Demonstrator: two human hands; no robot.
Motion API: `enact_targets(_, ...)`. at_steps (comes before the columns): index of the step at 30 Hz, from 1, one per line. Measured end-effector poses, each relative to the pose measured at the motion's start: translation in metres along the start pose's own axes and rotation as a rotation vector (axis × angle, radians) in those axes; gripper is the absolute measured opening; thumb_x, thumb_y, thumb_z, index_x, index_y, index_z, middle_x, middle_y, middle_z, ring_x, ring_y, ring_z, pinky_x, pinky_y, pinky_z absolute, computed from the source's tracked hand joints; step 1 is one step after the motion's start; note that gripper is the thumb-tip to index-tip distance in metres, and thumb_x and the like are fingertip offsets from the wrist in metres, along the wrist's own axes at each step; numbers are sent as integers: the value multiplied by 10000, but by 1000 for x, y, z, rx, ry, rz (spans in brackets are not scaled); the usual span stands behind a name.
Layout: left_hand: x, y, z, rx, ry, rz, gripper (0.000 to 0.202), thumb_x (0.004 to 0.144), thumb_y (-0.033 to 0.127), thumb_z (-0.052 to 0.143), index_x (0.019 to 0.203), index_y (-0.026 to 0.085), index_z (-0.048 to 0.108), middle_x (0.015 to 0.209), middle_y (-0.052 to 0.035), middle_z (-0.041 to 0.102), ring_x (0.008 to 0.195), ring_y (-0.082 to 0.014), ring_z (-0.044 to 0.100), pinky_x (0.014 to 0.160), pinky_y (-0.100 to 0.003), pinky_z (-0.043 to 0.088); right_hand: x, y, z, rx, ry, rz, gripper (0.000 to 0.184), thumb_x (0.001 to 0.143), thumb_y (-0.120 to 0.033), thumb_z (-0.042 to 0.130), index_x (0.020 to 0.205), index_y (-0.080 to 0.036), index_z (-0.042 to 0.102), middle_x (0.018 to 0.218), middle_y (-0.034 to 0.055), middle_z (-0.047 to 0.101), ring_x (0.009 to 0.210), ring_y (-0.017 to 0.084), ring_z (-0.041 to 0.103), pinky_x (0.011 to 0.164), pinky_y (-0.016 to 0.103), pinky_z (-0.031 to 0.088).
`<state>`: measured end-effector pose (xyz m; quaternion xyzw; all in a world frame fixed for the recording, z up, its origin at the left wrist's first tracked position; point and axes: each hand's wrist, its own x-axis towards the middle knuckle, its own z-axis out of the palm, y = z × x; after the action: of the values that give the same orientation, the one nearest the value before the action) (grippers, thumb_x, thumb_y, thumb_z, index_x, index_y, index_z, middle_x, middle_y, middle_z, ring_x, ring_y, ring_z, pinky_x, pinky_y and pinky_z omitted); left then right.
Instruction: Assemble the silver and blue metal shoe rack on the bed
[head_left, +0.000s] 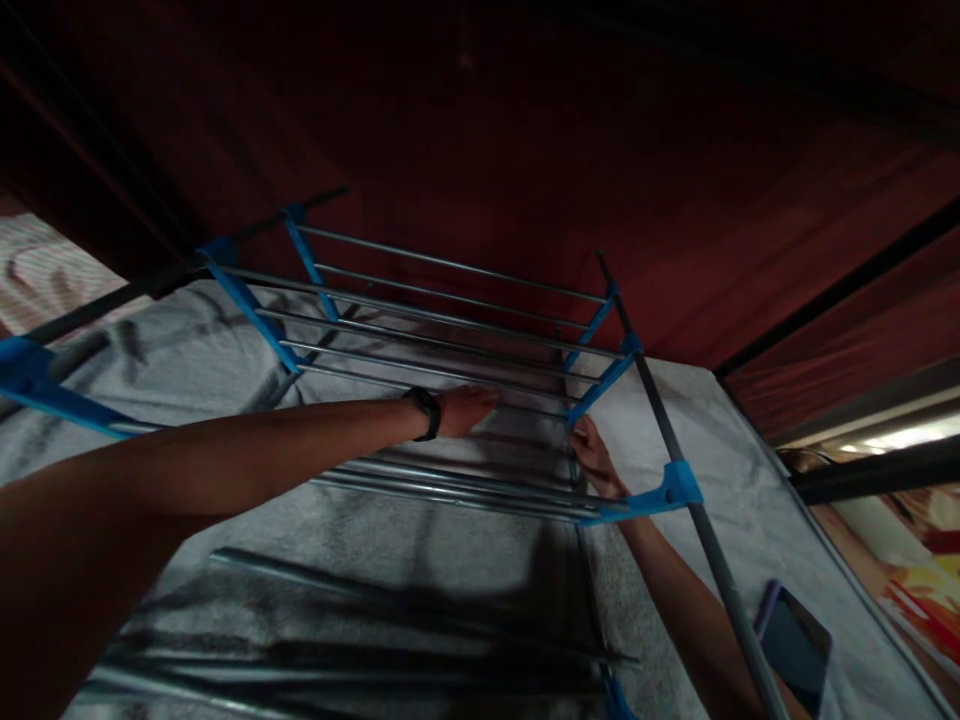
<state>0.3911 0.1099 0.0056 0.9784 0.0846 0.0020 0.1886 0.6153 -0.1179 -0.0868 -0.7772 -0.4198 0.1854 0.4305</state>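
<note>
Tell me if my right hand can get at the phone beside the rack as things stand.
Probably not directly: the right hand reaches in under a blue bracket, and the grey pole runs between it and the phone.

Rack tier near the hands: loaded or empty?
Empty. Its rods are bare, grey cloth showing between them; only the left hand rests on them.

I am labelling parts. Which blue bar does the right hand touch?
The middle blue bar of three on the right: the right hand has fingertips at its lower end.
</note>
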Motion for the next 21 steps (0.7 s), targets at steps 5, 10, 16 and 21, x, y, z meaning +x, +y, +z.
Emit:
enact_targets(5, 32, -17, 18, 23, -71, -12, 436, 836, 0, 452, 1240, 90, 590, 1349, -187, 581, 1191, -264, 567, 1035, -372, 390, 9, 11, 18, -63, 70, 52, 543, 896, -324, 492, 1398, -135, 405, 1290, 128, 497, 1088, 261, 485, 994, 402, 398)
enact_targets(10, 49, -28, 36, -18, -95, -35, 272, 882, 101, 459, 1069, 119, 656, 1110, -124, 677, 988, -229, 621, 907, -324, 456, 4, 8, 23, -111, 103, 56, 540, 906, -301, 479, 1424, -177, 391, 1220, 101, 509, 992, 253, 505, 941, 387, 425)
enact_targets(16, 49, -37, 41, -88, -101, -44, 248, 912, 150, 465, 1068, 141, 657, 1157, -116, 655, 1050, -226, 596, 946, -305, 431, 3, 9, 26, -139, 103, 90, 489, 921, -297, 481, 1400, -224, 415, 1214, 76, 526, 989, 247, 486, 922, 389, 417)
enact_targets(21, 48, -39, 37, -158, -118, -39, 280, 920, 146, 432, 1086, 144, 658, 1158, -84, 658, 1025, -205, 592, 928, -283, 431, 2, 9, 25, -166, 79, 88, 501, 923, -279, 465, 1415, -219, 386, 1244, 93, 505, 981, 248, 477, 902, 405, 427)
